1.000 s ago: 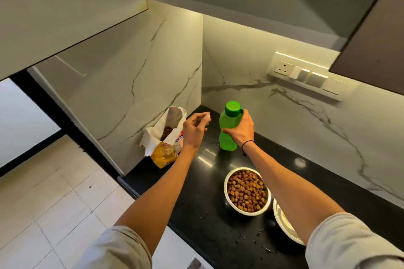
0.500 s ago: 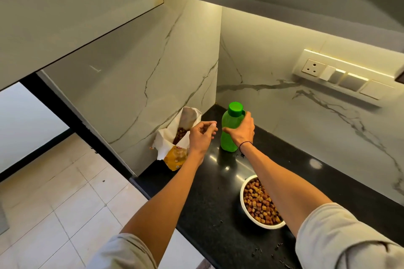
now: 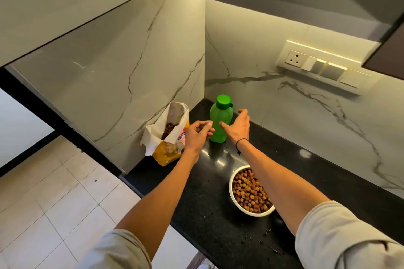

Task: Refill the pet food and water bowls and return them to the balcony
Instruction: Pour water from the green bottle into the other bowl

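Note:
A green water bottle point(image 3: 218, 120) with its cap on stands upright in the back corner of the black counter point(image 3: 196, 192). My right hand point(image 3: 238, 126) is open just to the bottle's right, thumb near its side, not gripping it. My left hand point(image 3: 197, 135) hovers left of the bottle with its fingers curled loosely and nothing visible in them. A white bowl point(image 3: 251, 192) full of brown kibble sits nearer to me, partly hidden under my right forearm. An open yellow and white pet food bag point(image 3: 168, 135) leans on the left wall.
Marble walls close the counter on the left and behind. A socket and switch panel point(image 3: 321, 67) is on the back wall. Upper cabinets hang overhead. Crumbs point(image 3: 262, 240) lie on the counter near its front. The tiled floor point(image 3: 54, 203) lies to the left.
My right hand has let go of the green bottle and opened beside it. The second bowl at the lower right has gone out of view as the camera shifted.

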